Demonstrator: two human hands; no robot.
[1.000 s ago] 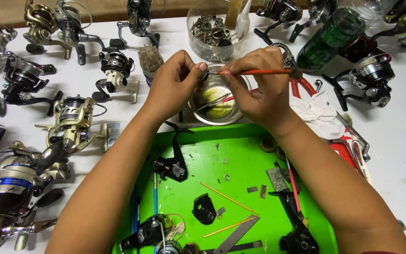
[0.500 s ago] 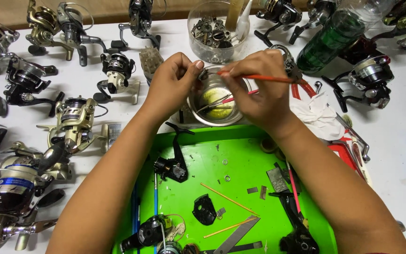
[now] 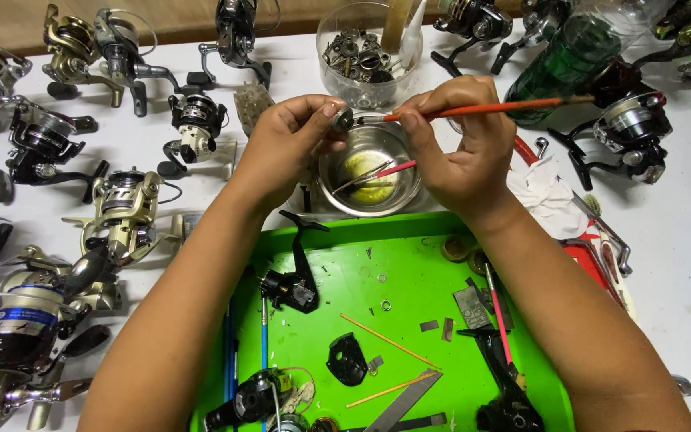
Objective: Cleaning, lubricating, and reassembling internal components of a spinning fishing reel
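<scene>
The left hand (image 3: 285, 144) pinches a small round metal part (image 3: 342, 120) between thumb and fingertips, held just above the steel bowl (image 3: 371, 170) at the table's twelve o'clock. The right hand (image 3: 461, 148) grips an orange-handled brush (image 3: 481, 107) like a pen, its bristle end touching the part from three o'clock. Yellowish grease sits in the bowl's bottom, with another pink-handled tool (image 3: 385, 171) resting inside. To my eye, the work goes best with the part kept over the bowl so drips fall in, the left fingers turning it slowly while the brush makes light, short strokes. A green tray (image 3: 409, 272) of loose bits lies at six o'clock; reels (image 3: 125, 210) crowd nine o'clock.
</scene>
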